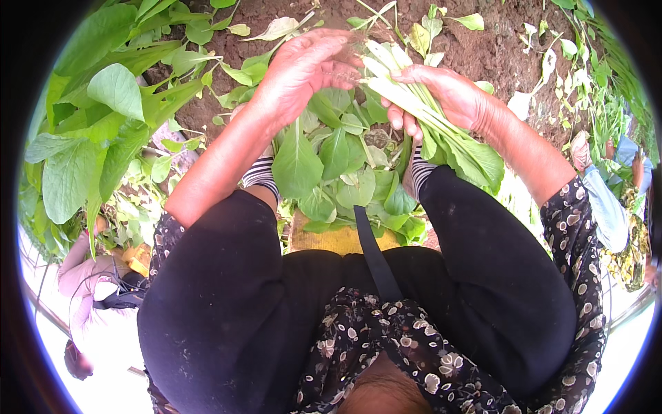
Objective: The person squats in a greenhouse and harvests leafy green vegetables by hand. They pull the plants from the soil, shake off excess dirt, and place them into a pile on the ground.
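Note:
My right hand [439, 95] holds a small bunch of leafy greens [434, 114] by the pale stems, with thumb on top and fingers beneath. The stem ends point up and left, and the leaves hang down to the right over my knee. My left hand [315, 67] is at the root ends, its fingers apart and slightly curled; thin roots lie blurred by the fingertips, and whether it grips any cannot be told. Below both hands, a heap of loose green leaves [341, 160] lies between my feet.
Brown soil [481, 46] with scattered leaves spreads ahead. Tall leafy plants [103, 103] stand at the left. A yellow seat or board [331, 238] shows between my legs. One person [93, 274] is at lower left, another person [610, 202] at the right among greens.

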The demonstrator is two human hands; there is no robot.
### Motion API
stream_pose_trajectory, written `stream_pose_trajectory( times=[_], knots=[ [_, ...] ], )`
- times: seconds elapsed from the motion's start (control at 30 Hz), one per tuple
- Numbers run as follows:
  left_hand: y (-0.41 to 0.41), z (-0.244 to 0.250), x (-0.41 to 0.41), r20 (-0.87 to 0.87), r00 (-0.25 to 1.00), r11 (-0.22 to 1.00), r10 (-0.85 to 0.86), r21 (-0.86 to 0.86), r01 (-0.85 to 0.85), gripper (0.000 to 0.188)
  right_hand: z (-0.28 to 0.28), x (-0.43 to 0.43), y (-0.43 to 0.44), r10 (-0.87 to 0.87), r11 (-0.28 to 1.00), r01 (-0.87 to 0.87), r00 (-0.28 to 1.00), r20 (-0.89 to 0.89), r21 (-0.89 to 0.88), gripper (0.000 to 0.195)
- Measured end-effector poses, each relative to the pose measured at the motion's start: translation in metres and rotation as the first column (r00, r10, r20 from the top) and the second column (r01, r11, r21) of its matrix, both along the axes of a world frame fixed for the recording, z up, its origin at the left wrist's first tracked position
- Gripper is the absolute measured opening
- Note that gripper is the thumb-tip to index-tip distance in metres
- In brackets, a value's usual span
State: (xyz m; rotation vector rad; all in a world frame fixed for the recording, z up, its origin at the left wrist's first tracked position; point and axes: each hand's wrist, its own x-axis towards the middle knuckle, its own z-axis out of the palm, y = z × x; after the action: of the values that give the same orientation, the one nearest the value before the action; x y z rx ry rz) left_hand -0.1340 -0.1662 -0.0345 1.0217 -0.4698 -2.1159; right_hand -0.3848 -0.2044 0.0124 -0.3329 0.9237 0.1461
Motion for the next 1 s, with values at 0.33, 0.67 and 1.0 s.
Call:
stream_pose_trajectory(
  times=[0.33, 0.67, 1.0],
  knots=[
    [0.003, 0.013, -0.005, 0.265, 0.958, 0.991, -0.112, -0.047, 0.129, 0.051, -0.003, 0.004, 0.0, 0.091, 0.96, -0.114, 0.991, -0.101, -0.256, 0.039],
    [0.006, -0.006, -0.005, 0.281, 0.959, 0.983, -0.042, -0.158, 0.09, 0.052, 0.004, 0.009, 0.003, 0.092, 0.934, -0.108, 0.994, -0.063, -0.342, 0.034],
    [0.009, 0.006, -0.005, 0.486, 0.873, 0.922, -0.035, -0.322, 0.216, 0.019, -0.003, 0.002, 0.004, 0.014, 0.963, -0.039, 0.995, -0.095, -0.266, 0.03]
  ],
)
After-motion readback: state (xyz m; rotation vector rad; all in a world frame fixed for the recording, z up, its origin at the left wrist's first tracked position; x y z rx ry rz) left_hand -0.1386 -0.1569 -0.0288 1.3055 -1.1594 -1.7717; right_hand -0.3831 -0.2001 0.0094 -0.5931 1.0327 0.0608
